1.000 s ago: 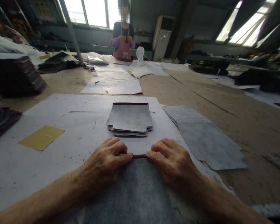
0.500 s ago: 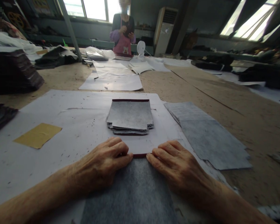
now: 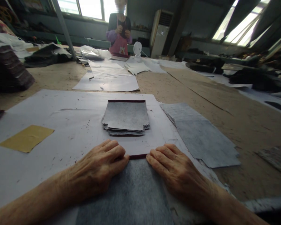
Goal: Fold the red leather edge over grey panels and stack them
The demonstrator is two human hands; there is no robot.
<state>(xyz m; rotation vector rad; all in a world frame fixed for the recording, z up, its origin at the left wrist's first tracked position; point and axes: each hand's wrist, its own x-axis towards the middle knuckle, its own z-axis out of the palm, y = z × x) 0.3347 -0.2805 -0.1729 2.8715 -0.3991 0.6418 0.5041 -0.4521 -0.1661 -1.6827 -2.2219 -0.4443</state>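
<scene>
At 6 o'clock, nearest to the wearer, the grey sheet (image 3: 133, 190) lies on the worktop (image 3: 154, 82), and its near end runs out of view. The left hand (image 3: 106, 164) and the right hand (image 3: 174, 164) rest at the two ends of its far edge, with bent fingers pressing there; I cannot tell if they also pinch it. Between them a narrow red strip (image 3: 139, 156) shows, so I judge this edge to be turned along the visible part; the ends are covered by fingers.

At 12 o'clock, just beyond, lies the stack (image 3: 126, 115). Its top piece has a similar red strip along the far edge, so this edge seems done. At 2 o'clock are the grey sheets (image 3: 201, 134), where I see no red strip; these appear not yet worked.
</scene>
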